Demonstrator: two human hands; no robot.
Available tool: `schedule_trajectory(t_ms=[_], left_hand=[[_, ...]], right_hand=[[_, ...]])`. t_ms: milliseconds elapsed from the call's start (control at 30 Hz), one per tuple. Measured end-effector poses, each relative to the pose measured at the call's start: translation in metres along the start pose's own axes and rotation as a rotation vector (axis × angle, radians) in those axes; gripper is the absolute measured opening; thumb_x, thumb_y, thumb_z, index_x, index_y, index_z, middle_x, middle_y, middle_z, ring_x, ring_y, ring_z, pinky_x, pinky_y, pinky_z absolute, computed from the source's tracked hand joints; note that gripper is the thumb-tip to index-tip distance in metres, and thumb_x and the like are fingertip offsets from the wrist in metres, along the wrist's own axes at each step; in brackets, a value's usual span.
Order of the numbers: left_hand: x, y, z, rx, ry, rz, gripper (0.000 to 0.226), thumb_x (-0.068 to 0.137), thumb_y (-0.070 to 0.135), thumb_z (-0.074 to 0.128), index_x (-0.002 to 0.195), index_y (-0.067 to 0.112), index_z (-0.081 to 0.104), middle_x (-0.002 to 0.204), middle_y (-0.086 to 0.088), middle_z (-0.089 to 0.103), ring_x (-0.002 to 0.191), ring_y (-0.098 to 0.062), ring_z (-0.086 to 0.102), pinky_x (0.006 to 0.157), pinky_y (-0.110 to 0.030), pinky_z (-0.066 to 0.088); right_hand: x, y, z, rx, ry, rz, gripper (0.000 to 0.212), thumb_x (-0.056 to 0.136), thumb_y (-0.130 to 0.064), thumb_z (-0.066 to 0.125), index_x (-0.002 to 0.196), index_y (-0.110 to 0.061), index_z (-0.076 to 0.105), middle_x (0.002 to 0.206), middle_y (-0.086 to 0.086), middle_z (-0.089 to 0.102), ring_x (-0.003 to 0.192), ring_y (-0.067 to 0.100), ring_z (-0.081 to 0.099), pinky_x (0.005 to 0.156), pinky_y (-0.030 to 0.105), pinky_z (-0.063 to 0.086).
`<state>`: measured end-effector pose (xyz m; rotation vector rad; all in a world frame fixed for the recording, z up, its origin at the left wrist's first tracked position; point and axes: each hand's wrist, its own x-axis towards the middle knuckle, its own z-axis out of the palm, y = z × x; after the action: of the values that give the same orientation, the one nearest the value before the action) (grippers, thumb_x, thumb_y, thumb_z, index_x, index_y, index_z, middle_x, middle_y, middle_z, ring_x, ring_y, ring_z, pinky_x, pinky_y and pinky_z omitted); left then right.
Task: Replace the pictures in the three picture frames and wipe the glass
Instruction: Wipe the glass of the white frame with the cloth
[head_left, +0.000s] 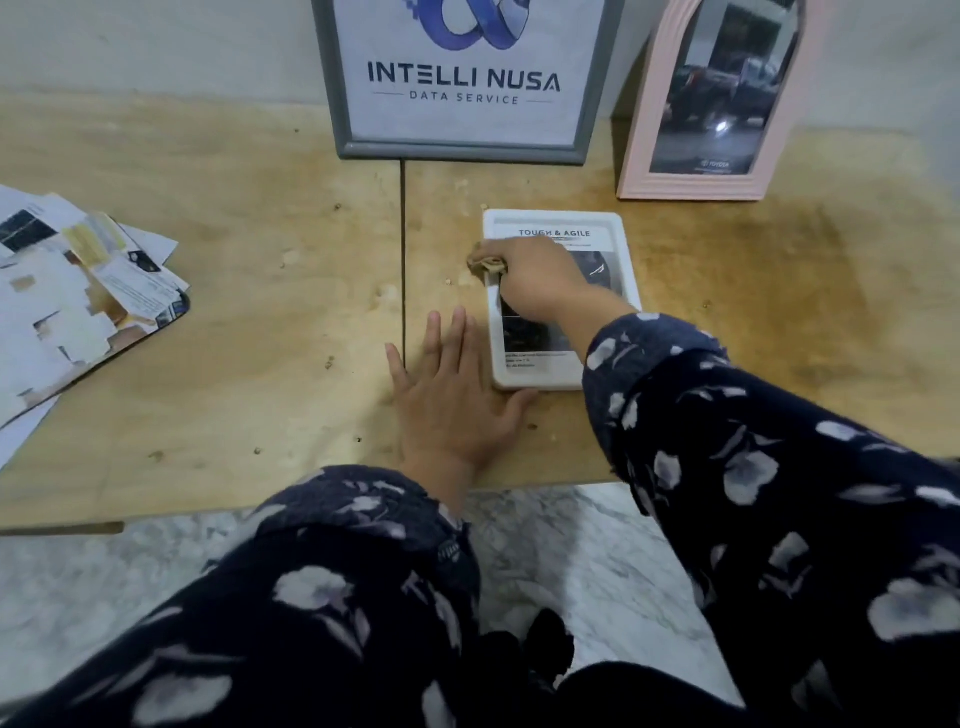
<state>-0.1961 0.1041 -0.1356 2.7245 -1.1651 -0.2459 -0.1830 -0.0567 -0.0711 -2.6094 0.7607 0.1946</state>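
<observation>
Right hand (537, 283) grips a cloth (485, 266) on the white frame (558, 221) near the tabletop's front edge. Left hand (457, 395) lies spread flat beside it, thumb at the corner — a hard wipe could skid the frame off.

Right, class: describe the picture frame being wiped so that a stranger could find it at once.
Start at the big grey frame with the logo poster standing against the wall. Just in front lies the small white rounded-corner frame, flat on the wooden table. Unlike the standing grey and pink arched frame, it lies down, headed "TOUGH & AGILE".

Grey frame (332, 104): "INTELLI NUSA DATA SERVICE"; white frame (626, 260): "TOUGH & AGILE".
</observation>
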Motion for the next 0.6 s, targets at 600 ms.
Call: schedule_trajectory(t_ms=[600], left_hand=[[0.000,-0.002,-0.002,-0.052,0.032,0.023,0.111,0.071,0.088,0.012,0.155,0.016,0.012,0.162,0.007,0.005,0.149,-0.013,-0.004,0.113,-0.061,-0.006]], right_hand=[[-0.101,0.016,0.003,0.638,0.027,0.160,0.027,0.074,-0.011,0.052,0.094,-0.015,0.070,0.100,0.004,0.069,0.099,0.022,0.061,0.093,0.037,0.049]])
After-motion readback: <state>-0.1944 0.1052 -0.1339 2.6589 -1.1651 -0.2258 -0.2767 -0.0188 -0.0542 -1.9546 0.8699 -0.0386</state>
